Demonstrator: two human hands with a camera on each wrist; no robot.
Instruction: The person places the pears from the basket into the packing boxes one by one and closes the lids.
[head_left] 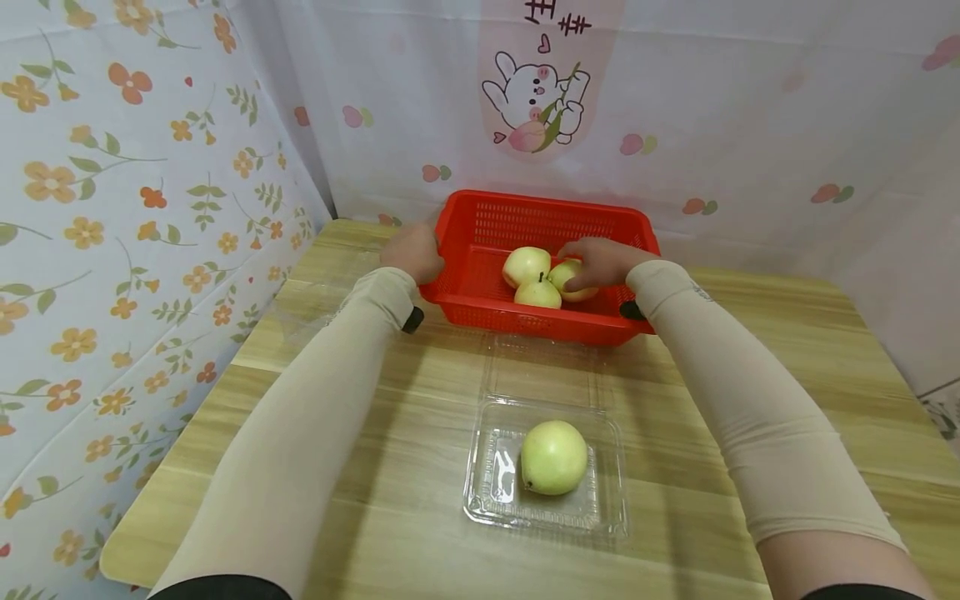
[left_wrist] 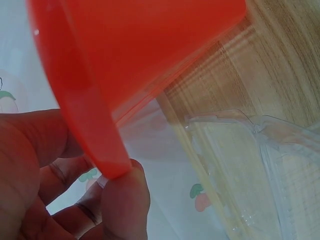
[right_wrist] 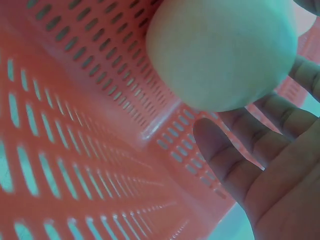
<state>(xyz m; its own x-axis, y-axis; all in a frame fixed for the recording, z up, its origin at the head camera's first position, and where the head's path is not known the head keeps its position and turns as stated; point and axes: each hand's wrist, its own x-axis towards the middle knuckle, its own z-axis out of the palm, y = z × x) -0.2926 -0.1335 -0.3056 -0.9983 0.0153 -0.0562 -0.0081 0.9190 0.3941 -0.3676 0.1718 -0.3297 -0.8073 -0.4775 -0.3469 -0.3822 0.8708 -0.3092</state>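
Note:
A red plastic basket [head_left: 540, 321] stands at the back of the table with three yellow-green pears inside. My left hand [head_left: 414, 252] grips the basket's left rim, its thumb and fingers pinching the edge [left_wrist: 112, 160] in the left wrist view. Inside the basket, my right hand [head_left: 603, 262] holds the rightmost pear [head_left: 567, 275]. The right wrist view shows fingers around the lower side of that pear [right_wrist: 222, 55], some fingertips hidden behind it. Beside it are two other pears, one behind [head_left: 525, 267] and one in front [head_left: 537, 293].
In front of the basket, a clear plastic clamshell box [head_left: 487, 500] lies with its lid folded back, one pear [head_left: 554, 457] in its tray. More clear plastic [head_left: 307, 296] lies at the table's left. A printed curtain [head_left: 375, 100] hangs behind the wooden table [head_left: 405, 517].

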